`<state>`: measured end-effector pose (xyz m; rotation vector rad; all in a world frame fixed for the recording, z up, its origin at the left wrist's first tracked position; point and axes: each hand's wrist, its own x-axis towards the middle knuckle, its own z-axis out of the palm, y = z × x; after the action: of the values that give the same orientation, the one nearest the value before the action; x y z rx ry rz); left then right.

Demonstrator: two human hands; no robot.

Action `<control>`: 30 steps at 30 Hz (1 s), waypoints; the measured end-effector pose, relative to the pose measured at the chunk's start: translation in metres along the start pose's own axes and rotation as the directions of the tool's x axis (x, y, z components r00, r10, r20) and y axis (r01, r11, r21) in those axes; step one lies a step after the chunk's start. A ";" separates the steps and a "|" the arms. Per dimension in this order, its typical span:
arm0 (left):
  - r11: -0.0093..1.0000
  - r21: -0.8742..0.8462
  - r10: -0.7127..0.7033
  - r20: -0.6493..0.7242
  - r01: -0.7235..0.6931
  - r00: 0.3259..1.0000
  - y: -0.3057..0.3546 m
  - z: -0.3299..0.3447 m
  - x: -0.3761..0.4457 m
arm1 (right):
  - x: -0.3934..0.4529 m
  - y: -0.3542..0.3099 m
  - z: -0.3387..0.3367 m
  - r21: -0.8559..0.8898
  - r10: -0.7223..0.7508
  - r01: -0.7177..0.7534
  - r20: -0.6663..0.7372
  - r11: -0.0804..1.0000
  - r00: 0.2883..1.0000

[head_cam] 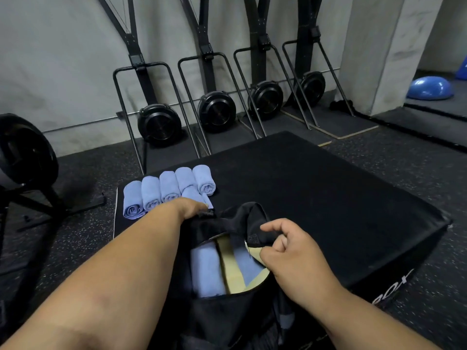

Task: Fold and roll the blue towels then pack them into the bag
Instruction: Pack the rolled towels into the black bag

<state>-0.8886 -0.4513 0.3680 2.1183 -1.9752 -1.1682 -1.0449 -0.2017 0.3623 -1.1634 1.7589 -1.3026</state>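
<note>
A black bag (242,221) stands open on the near edge of a black padded box (328,188). Inside it lie rolled blue towels (207,269) beside a tan lining. My right hand (285,248) pinches the bag's dark rim at the right of the opening. My left hand (192,207) grips the rim at the opening's far left, its fingers hidden behind the fabric. Several more rolled blue towels (166,190) lie in a row on the box's far left corner, just beyond my left hand; one roll is partly hidden behind that hand.
Several black fan machines (159,125) on metal frames stand along the grey wall behind the box. A large black machine (22,152) stands at the left. A blue half-ball (429,88) lies at the far right. Speckled rubber floor surrounds the box.
</note>
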 end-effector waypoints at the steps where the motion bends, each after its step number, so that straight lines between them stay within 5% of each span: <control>1: 1.000 -0.002 0.000 0.005 0.000 1.000 -0.004 0.003 0.009 | 0.000 0.000 0.000 0.001 0.003 -0.003 0.005 1.000 1.000; 15: 0.952 -0.306 -0.051 -0.099 0.018 0.994 -0.017 0.004 0.021 | 0.001 0.000 -0.002 0.026 0.006 -0.006 0.015 1.000 1.000; 20: 0.735 -0.679 -0.042 -0.051 -0.004 0.998 -0.018 -0.023 -0.010 | -0.003 -0.001 -0.003 0.026 -0.001 0.001 -0.006 1.000 1.000; 23: 0.569 -0.814 0.089 -0.080 -0.117 0.993 -0.020 -0.034 -0.064 | -0.009 -0.003 -0.002 0.030 -0.003 0.003 -0.009 1.000 1.000; 27: 0.471 -0.877 0.225 0.020 -0.091 0.974 -0.044 -0.019 -0.127 | -0.017 -0.005 -0.002 0.045 -0.014 0.015 -0.034 0.999 0.999; 30: 0.524 -0.851 0.190 0.135 0.015 0.973 -0.062 0.014 -0.153 | -0.022 -0.007 -0.003 0.042 -0.034 0.037 -0.063 0.998 0.997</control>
<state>-0.8309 -0.3005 0.4033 1.3662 -1.0725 -1.8744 -1.0369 -0.1810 0.3702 -1.1467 1.7524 -1.4047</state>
